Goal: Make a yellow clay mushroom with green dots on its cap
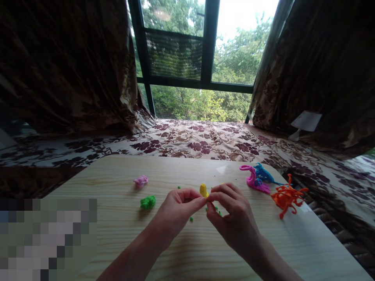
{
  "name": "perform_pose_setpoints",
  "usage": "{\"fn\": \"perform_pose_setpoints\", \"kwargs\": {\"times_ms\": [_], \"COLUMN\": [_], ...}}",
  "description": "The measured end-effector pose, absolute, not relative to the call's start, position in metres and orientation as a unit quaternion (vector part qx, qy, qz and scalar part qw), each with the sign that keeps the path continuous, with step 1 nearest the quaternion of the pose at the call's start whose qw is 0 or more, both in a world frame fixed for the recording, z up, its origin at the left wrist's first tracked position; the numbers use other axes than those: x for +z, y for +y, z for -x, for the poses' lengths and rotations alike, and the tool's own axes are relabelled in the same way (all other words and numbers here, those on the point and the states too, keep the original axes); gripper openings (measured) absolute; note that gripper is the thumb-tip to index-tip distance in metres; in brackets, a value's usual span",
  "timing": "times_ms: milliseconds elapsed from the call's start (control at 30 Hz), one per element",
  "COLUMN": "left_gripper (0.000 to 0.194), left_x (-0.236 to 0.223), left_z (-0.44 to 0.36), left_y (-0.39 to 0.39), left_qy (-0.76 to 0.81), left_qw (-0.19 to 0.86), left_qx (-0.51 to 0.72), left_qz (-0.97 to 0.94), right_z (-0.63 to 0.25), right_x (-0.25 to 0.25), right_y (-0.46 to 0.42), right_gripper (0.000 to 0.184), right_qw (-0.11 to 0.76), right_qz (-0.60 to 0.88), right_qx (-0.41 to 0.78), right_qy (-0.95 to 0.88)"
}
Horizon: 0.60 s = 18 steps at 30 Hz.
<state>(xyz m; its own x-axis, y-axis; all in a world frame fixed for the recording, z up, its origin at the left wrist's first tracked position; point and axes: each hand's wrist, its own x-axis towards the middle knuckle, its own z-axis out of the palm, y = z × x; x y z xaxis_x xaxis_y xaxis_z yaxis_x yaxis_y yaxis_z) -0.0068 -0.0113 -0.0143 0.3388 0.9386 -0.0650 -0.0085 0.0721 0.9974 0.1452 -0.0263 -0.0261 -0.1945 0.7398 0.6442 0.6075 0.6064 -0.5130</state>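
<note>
Yellow lump (203, 190) — by left grip (182, 205)

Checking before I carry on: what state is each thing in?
Left hand: thumb and forefinger pinched
Right hand: fingertips at the left's, grip unclear
Yellow piece: upright, held or resting unclear
Green lump: bumpy
Green bits: scattered
Pink lump: crumpled
Magenta piece: looped at one end
Blue piece: partly behind magenta
Orange piece: tangled strands
Curtains: drawn apart

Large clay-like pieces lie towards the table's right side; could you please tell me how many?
3: magenta piece; blue piece just behind it; orange piece to their right.
</note>
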Motion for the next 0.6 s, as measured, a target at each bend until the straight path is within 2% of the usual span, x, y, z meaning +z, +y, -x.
{"fn": "perform_pose_setpoints", "kwargs": {"times_ms": [133, 300, 367, 600], "left_gripper": [0.017, 0.011, 0.012, 0.016], "left_x": [-0.015, -0.0126, -0.0108, -0.0095], "left_z": [0.0042, 0.0037, 0.0048, 0.0028], "left_y": [-0.0122, -0.0138, -0.0136, -0.0127], "left_qy": [0.443, 0.418, 0.401, 0.394], "left_qw": [0.595, 0.622, 0.632, 0.668], "left_qx": [0.395, 0.417, 0.436, 0.422], "left_qz": [-0.541, -0.514, -0.5, -0.47], "right_z": [-0.1409, -0.1404, -0.1426, -0.1428], "right_x": [-0.027, -0.026, -0.0252, -0.03], "right_y": [-0.0272, -0.0248, -0.0226, -0.0215], "right_gripper": [0.011, 0.008, 0.006, 0.007], "right_qw": [0.485, 0.527, 0.538, 0.543], "right_qz": [0.455, 0.475, 0.472, 0.434], "right_qx": [0.14, 0.378, 0.434, 0.458], "right_qy": [-0.734, -0.595, -0.547, -0.554]}}
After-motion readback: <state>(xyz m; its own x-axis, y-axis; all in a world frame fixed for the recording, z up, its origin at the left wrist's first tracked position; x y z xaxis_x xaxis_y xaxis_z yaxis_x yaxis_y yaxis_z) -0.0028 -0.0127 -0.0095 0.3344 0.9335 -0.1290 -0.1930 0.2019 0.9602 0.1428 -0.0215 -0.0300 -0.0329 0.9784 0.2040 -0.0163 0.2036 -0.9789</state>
